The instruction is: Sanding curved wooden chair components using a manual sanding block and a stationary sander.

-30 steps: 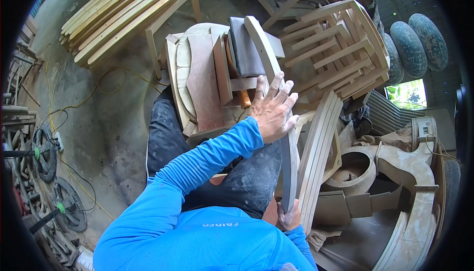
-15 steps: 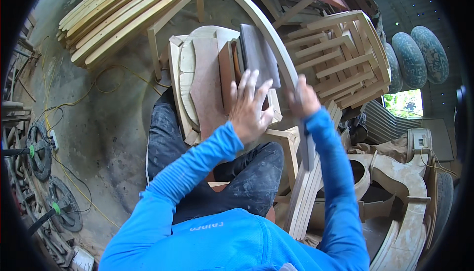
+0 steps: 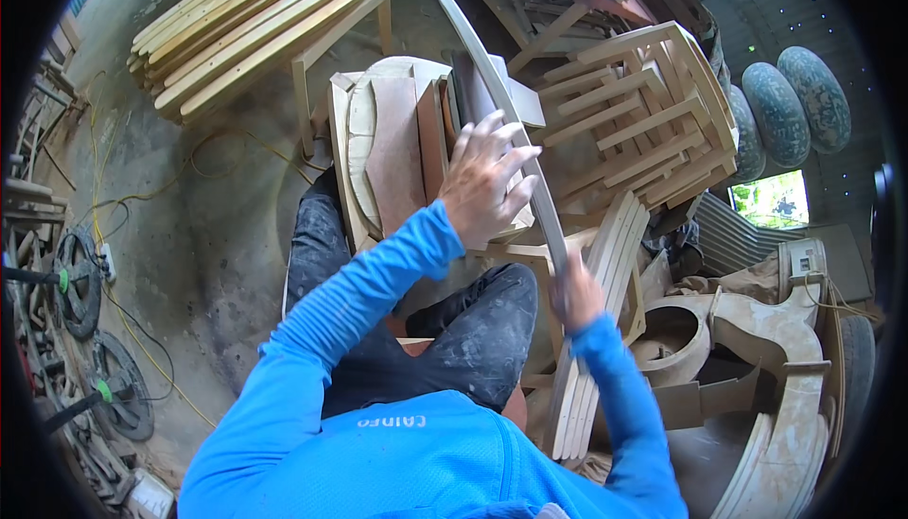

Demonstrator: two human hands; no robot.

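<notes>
A long curved wooden slat slants across the middle, its narrow edge toward me. My right hand is closed around its near end and slightly blurred. Fingers spread, my left hand is at the slat's left side; the fingertips reach its edge, but I cannot tell whether they press on it. Just beyond that hand stands a pale wooden frame with a flat brownish board and a grey, smooth band at its right side. The slat partly hides the band.
Several curved slats lie stacked on a wooden stand at far left. More slats lean by my right knee. A crisscross pile of wooden frames stands at right, near a large pale curved casting. A yellow cable crosses the floor.
The slat has turned so its narrow edge shows, and its near end has come closer to me with my right hand. My left hand has shifted slightly right, toward the slat.
</notes>
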